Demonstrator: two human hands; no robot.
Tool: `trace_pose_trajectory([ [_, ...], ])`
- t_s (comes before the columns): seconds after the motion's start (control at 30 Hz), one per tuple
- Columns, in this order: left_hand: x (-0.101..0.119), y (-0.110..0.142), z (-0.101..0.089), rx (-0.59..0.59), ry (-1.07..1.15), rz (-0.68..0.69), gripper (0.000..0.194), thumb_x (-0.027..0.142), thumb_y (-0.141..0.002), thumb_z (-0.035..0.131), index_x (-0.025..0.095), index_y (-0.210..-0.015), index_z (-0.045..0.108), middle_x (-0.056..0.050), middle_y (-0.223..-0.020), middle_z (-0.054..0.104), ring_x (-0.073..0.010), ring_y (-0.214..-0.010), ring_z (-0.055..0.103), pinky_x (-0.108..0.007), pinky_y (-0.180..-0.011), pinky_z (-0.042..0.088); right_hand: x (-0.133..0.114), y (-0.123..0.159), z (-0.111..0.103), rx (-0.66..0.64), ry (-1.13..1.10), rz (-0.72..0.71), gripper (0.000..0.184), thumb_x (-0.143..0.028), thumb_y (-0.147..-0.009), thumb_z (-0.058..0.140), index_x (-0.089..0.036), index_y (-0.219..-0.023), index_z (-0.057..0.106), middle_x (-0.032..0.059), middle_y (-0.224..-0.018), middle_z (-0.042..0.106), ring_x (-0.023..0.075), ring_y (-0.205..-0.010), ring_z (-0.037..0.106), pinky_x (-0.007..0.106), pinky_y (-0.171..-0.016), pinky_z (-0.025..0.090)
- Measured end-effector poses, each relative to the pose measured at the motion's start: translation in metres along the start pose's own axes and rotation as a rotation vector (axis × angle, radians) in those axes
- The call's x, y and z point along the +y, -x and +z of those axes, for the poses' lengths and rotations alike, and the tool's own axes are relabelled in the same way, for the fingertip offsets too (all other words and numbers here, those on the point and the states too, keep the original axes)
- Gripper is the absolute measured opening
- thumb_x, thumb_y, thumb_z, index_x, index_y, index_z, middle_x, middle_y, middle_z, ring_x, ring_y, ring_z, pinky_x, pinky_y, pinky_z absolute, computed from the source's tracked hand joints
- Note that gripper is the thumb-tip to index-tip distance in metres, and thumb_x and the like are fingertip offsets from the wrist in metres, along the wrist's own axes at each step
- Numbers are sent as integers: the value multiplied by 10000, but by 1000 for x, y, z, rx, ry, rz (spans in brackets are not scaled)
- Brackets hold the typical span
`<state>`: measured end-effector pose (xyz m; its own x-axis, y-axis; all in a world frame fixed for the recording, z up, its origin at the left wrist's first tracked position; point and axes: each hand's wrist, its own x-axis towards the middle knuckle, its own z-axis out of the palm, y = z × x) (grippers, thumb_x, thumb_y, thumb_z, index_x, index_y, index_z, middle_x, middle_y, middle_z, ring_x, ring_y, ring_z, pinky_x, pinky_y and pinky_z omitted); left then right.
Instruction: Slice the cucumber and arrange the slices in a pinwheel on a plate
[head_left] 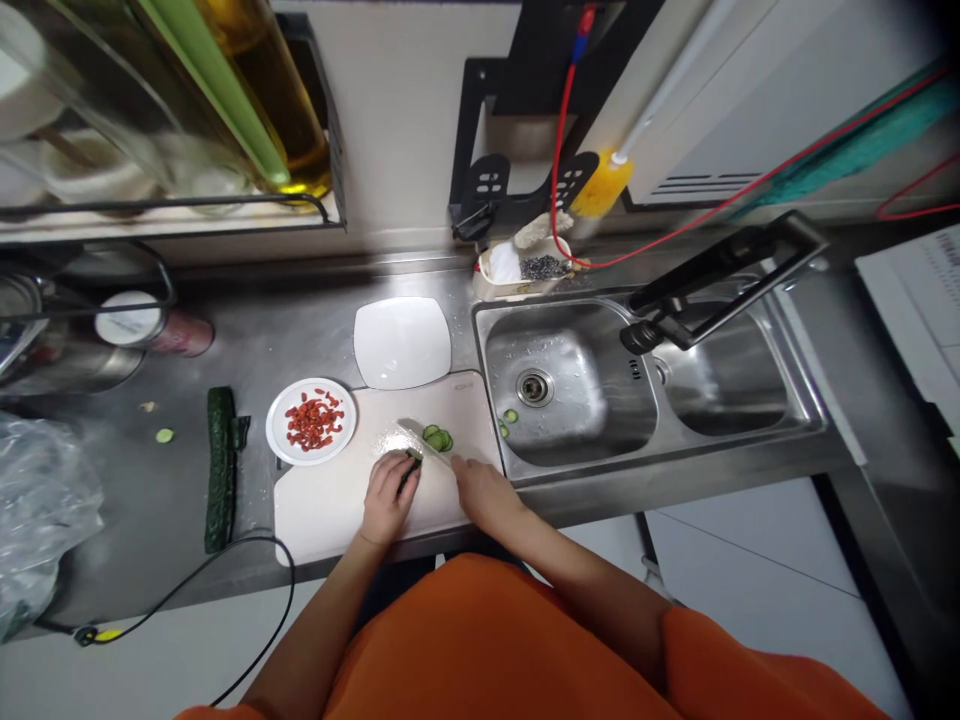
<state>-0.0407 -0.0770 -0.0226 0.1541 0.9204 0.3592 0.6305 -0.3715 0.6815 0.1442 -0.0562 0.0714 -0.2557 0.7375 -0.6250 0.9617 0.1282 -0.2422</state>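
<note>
On a pale cutting board point(322, 520), my left hand point(388, 492) is closed around a short piece of cucumber point(410, 468). The fingers of my right hand point(484, 492) wrap round the handle of a kitchen knife point(426, 440). Its blade points up and left, right beside the cucumber piece. Several thin cucumber slices point(438, 438) lie together on the far side of the blade. Beyond the board's far edge is a white square plate point(403, 343) with nothing on it. A round white plate point(276, 425) of small red pieces sits at the board's left corner.
A whole cucumber point(220, 470) lies on the steel counter to the left, near a plastic bag point(45, 510) and a black cable point(289, 580). To the right is a double sink point(570, 380) with a black faucet point(697, 270); a few slices point(511, 416) are in it.
</note>
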Motion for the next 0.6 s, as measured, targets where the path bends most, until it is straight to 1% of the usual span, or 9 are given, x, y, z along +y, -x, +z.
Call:
trace_pose_trajectory([
  [0.17,1,0,1,10,-15,-16,252,159,-812,586,183,-1063,588,-82,-1017,625,-194,-1022,570,-403,-920,485,-3,18,-9,-48,32,-17,345,-72,-859,327,-171,-1155,474,115,-944,625,208,-875,624,257,-672,454],
  [0.33,-1,0,1,15,-31,-16,213,183,-820,577,179,-1032,593,-78,-990,627,-192,-1008,573,-399,-916,486,-8,33,-11,-81,32,-11,326,-52,-839,334,-171,-1109,472,108,-926,622,224,-853,635,267,-635,460],
  [0.6,-1,1,3,38,-30,-7,179,207,-827,568,174,-1000,601,-85,-975,636,-200,-1003,580,-406,-907,485,-9,39,-9,-89,12,8,298,-56,-845,323,-169,-1070,483,102,-913,625,217,-838,642,259,-633,461],
])
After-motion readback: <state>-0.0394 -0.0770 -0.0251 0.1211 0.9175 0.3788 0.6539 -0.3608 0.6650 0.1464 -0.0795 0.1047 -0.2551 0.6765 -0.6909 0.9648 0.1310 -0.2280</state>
